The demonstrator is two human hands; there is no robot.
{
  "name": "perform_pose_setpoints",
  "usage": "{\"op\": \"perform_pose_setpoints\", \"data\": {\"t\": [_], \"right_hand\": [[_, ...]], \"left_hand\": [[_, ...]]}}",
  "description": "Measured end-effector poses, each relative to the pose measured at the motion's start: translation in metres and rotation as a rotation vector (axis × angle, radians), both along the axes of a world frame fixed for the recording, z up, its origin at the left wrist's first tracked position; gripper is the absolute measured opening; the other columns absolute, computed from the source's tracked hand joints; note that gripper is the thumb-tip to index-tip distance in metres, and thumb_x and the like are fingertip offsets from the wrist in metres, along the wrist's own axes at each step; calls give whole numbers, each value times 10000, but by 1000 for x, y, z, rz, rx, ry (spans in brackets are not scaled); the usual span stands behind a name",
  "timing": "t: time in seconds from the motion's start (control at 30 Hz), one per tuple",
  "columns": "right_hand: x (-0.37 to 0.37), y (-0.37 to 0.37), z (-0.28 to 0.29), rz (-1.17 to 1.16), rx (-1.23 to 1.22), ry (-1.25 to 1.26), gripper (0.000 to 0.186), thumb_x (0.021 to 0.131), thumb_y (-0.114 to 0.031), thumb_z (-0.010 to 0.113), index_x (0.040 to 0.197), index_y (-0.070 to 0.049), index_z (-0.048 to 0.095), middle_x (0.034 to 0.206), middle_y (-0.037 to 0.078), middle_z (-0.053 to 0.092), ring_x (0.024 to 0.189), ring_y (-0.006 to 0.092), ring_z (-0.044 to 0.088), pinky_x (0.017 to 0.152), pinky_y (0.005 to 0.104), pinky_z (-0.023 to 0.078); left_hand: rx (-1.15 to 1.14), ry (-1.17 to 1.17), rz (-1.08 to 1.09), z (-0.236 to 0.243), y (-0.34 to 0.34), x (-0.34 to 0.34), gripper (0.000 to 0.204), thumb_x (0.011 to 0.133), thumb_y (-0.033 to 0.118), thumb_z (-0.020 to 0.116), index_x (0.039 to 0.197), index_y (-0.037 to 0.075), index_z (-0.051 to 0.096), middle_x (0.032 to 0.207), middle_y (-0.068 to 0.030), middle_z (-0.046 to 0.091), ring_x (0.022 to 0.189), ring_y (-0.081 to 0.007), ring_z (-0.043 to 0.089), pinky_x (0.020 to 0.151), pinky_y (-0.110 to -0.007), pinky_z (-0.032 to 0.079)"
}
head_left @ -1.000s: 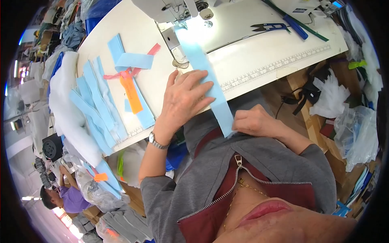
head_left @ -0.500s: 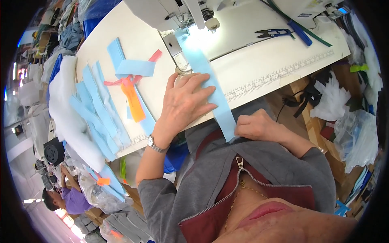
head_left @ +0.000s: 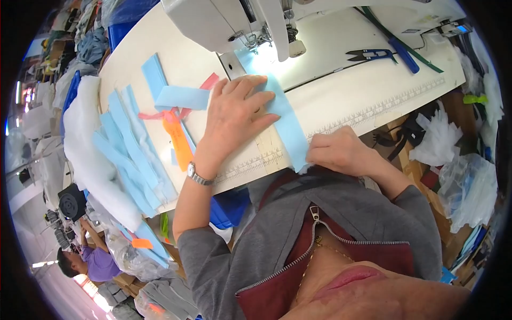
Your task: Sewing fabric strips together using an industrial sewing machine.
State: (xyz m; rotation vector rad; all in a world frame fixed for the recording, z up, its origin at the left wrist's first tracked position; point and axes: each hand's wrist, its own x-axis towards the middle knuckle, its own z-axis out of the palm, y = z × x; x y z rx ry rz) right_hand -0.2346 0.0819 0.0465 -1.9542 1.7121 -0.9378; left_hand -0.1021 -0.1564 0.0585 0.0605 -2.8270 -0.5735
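A light blue fabric strip [head_left: 290, 128] runs from under the lit needle area of a white sewing machine [head_left: 213, 24] down to the table's front edge. My left hand [head_left: 237, 114] lies on the strip's left side just before the presser foot, fingers spread and fingertips on the cloth. At the strip's near end, my right hand [head_left: 338, 153] has its fingers closed on the right edge. What its fingertips do beneath the cloth is hidden. The strip's lower end has a thin, whitish fringe and reaches the table edge by my lap.
Left on the table lie more blue strips [head_left: 125, 144], a folded blue piece [head_left: 181, 97], and an orange tag [head_left: 177, 138] with pink ribbon. Thread snips [head_left: 370, 55] and a blue-handled tool [head_left: 404, 55] lie right. White batting [head_left: 90, 154] hangs at the left edge; plastic bags [head_left: 469, 186] sit right.
The strip's near end has moved slightly forward and up, toward the machine. Both hands have shifted a little forward with it. The view has also shifted slightly.
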Motion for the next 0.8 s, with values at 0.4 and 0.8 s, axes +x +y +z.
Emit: {"op": "perform_pose_setpoints", "data": {"t": [0.4,0.8], "right_hand": [[-1,-20,-4,10,-60,106,74,816,-143,638,835,-108,575,845,37,546,619,201,638,493,329,490],[-18,-39,-4,39,-107,157,96,792,-142,648,845,-113,573,844,41,550,608,215,627,483,335,486]], "left_hand": [[-57,-35,-116,0,12,16,325,769,304,818,1060,188,731,1287,-20,652,1228,-233,598,1063,-529,389],[-59,-33,-84,3,-3,8,329,754,343,817,1036,184,756,1286,-18,655,1234,-230,601,1081,-549,372]]}}
